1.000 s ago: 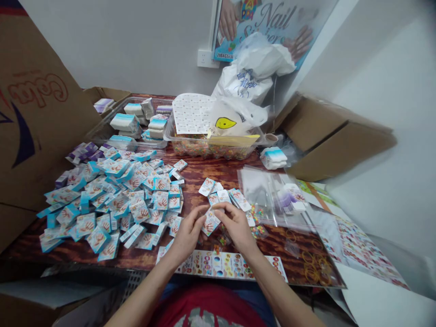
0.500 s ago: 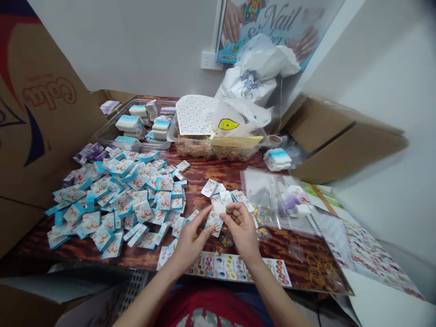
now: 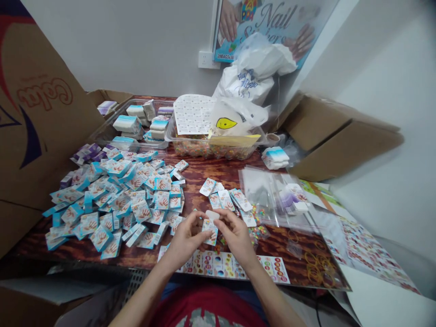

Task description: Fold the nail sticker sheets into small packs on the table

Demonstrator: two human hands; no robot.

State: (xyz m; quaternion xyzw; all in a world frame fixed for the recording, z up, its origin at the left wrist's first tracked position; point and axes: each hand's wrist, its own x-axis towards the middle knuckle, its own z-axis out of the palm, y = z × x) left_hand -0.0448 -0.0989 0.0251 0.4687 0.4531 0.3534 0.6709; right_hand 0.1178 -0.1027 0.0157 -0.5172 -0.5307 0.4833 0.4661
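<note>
Two bare hands, the left hand [image 3: 185,238] and the right hand [image 3: 236,236], hold one small white-and-blue paper packet [image 3: 210,232] with narrow pinching fingers [image 3: 223,219], above a brown wood-grain table [image 3: 194,181].

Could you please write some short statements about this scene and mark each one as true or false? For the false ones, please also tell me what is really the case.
1. The left hand and right hand hold a small printed packet between them. True.
2. The big pile of blue-and-white packets lies to the right of the hands. False: it lies to their left.
3. The clear plastic tub holds many small colourful pieces. True.
4. The rubber bands lie inside that tub. False: they lie apart from it, at the front right of the table.
5. A poster above the table shows the word "Nail". True.
</note>
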